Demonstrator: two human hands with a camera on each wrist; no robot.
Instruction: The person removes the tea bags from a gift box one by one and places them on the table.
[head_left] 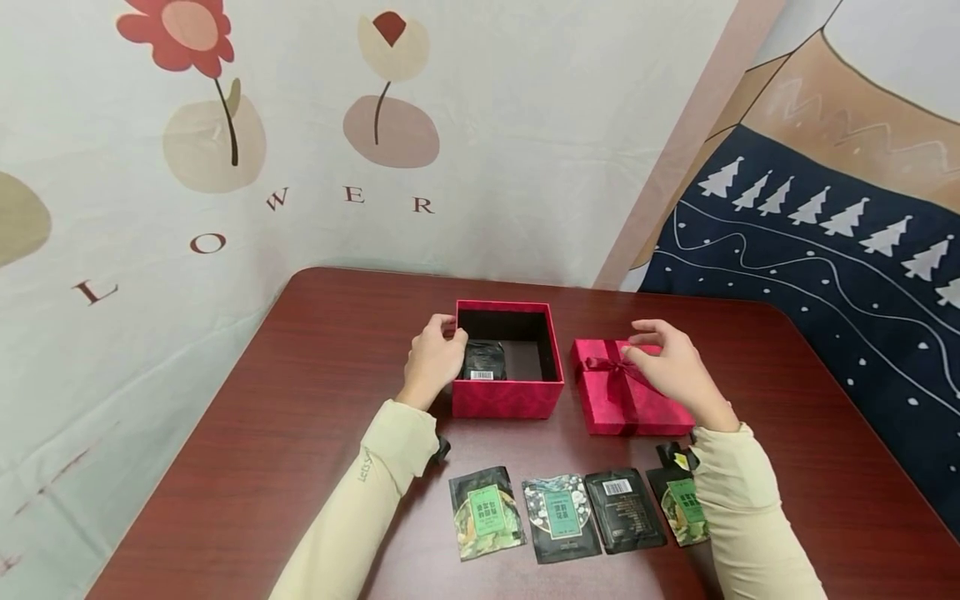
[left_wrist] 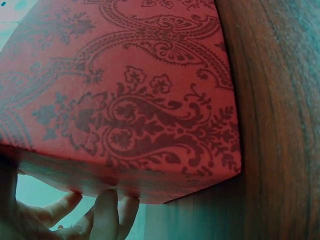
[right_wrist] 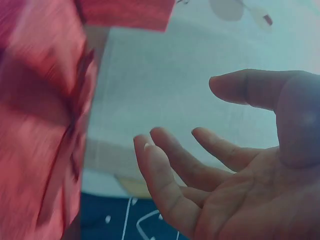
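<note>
A red patterned gift box [head_left: 506, 402] stands uncovered on the table, its dark inside facing up. One black sachet [head_left: 483, 360] with a barcode lies inside at the left. My left hand [head_left: 435, 358] grips the box's left wall, thumb at the rim; in the left wrist view, its fingers [left_wrist: 106, 212] press the patterned outside. To the right lies the red lid [head_left: 663, 408] with a ribbon bow [head_left: 613, 367]. Over the lid is my right hand [head_left: 671, 367], fingers loosely bent. The right wrist view shows this hand [right_wrist: 225, 185] with nothing in it, beside the lid [right_wrist: 35, 125].
In front of the box, a row of sachets lies on the wooden table [head_left: 300, 400]: a green-labelled one [head_left: 487, 512], a floral one [head_left: 562, 518], a black one barcode up [head_left: 626, 510], and another green-labelled one [head_left: 681, 504] partly behind the right sleeve. A printed cloth [head_left: 525, 167] hangs behind.
</note>
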